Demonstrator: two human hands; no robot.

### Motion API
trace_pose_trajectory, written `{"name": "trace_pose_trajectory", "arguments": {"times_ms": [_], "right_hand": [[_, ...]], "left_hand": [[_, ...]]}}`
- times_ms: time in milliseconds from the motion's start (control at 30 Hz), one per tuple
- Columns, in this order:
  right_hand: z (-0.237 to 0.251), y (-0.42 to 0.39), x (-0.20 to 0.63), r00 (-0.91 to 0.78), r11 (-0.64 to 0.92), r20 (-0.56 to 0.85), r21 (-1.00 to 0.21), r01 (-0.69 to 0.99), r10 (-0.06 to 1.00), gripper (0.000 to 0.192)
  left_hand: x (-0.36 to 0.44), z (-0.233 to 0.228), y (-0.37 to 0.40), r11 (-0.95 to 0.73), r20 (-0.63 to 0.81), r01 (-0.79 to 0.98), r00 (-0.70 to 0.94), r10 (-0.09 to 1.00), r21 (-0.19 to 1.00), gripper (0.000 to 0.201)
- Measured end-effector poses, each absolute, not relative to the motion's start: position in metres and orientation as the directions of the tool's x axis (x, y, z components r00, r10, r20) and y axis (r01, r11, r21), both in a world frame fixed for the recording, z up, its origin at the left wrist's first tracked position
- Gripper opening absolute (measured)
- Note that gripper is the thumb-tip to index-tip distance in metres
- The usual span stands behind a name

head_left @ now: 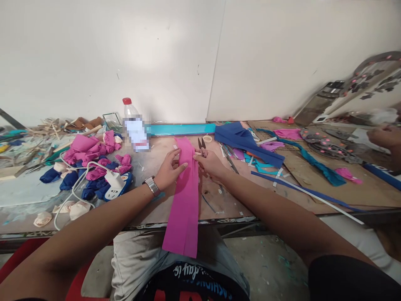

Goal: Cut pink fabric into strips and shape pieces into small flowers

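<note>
A long pink strip point(183, 209), which looks like crepe paper or thin cloth, runs from the tabletop over the front edge towards my lap. A lengthwise fold line shows on its lower part. My left hand point(171, 169) holds the strip's left edge, thumb on top and fingers at the side. At the right edge, my right hand point(208, 163) pinches the strip between thumb and fingers. Scissors point(202, 144) are also in my right hand, blades pointing away from me and slightly parted; their handles are hidden in the palm.
Pink and navy bundles point(90, 159), a power strip point(117, 188) and a white cable lie left. Behind stand a bottle point(128, 108) and a lit phone point(137, 133). Navy pieces point(238, 136), a tape ring point(207, 139) and a white rod point(319, 196) lie right. Another person's hand point(385, 136) shows far right.
</note>
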State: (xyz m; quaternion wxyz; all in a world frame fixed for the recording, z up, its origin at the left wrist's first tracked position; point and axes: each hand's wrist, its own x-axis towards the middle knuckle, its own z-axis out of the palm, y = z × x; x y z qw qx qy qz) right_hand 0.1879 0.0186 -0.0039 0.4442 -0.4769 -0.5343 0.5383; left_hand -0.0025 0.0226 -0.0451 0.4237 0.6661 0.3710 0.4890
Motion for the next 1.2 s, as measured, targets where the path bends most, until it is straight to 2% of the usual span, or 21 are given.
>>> {"name": "trace_pose_trajectory", "arguments": {"times_ms": [167,333,567,733,933,1100,1200], "right_hand": [[-0.004,0.014,0.189,-0.057,-0.014,-0.025,-0.982,0.188,0.998,0.030],[-0.010,0.027,0.194,-0.035,0.087,0.081,-0.959,0.269,0.996,0.036],[-0.012,0.031,0.198,-0.092,0.108,0.086,-0.957,0.269,0.992,0.044],[-0.006,0.023,0.193,-0.155,0.095,0.066,-0.978,0.188,0.986,0.042],[-0.009,0.025,0.194,-0.137,0.072,0.040,-0.970,0.232,0.990,0.045],[-0.011,0.025,0.196,-0.216,0.047,-0.010,-0.966,0.256,0.976,0.051],[-0.010,0.022,0.196,-0.269,0.057,-0.009,-0.970,0.236,0.963,0.054]], "left_hand": [[-0.004,-0.045,0.020,-0.389,0.351,0.081,0.296,0.888,0.918,0.071],[-0.003,-0.041,0.016,-0.393,0.349,0.086,0.315,0.882,0.916,0.075],[-0.004,-0.033,0.013,-0.455,0.383,0.159,0.345,0.857,0.876,0.054],[-0.002,-0.027,0.009,-0.492,0.409,0.147,0.384,0.828,0.858,0.047],[-0.004,-0.022,0.007,-0.533,0.421,0.203,0.414,0.807,0.821,0.043],[-0.007,-0.018,0.006,-0.595,0.473,0.096,0.513,0.716,0.798,0.038],[-0.006,-0.016,0.005,-0.578,0.463,0.079,0.514,0.722,0.812,0.027]]}}
